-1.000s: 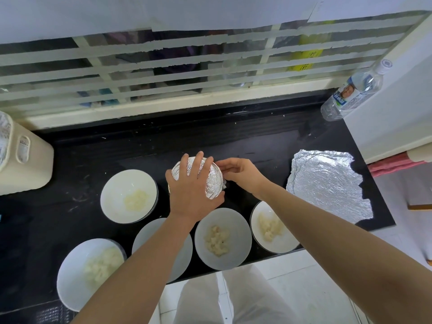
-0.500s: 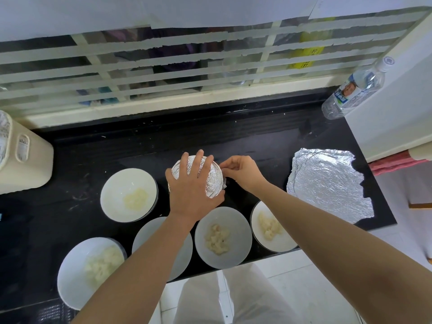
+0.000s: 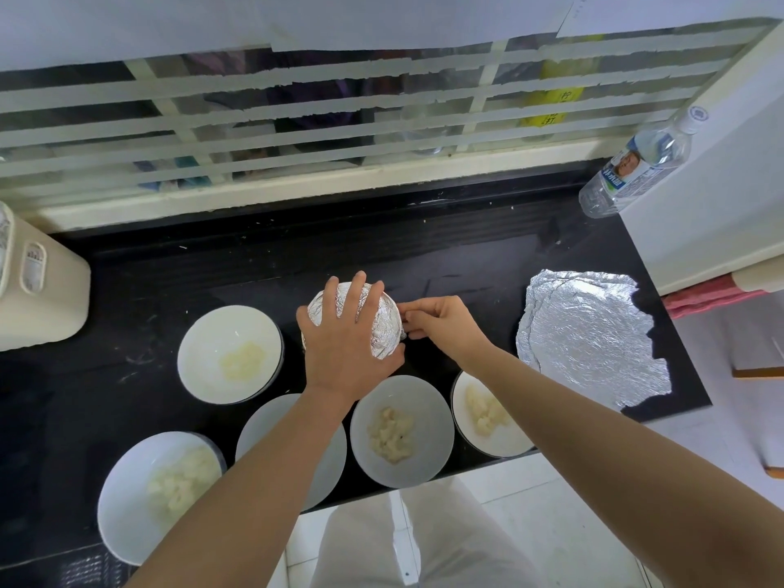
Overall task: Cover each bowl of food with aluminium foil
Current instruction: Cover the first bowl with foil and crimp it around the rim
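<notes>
Foil-covered bowl (image 3: pixel 387 322) sits mid black counter (image 3: pixel 466 256). Left hand (image 3: pixel 343 345) lies flat on top, fingers spread. Right hand (image 3: pixel 445 326) pinches the wrap at its right rim. Uncovered bowls (image 3: pixel 212 333) lie left of it and nearer; loose foil sheets (image 3: pixel 594 337) lie to its right.

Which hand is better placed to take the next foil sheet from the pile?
The right hand: it pinches the right edge of the covered bowl, nearer the foil pile. The left hand lies flat on that bowl, farther away.
</notes>
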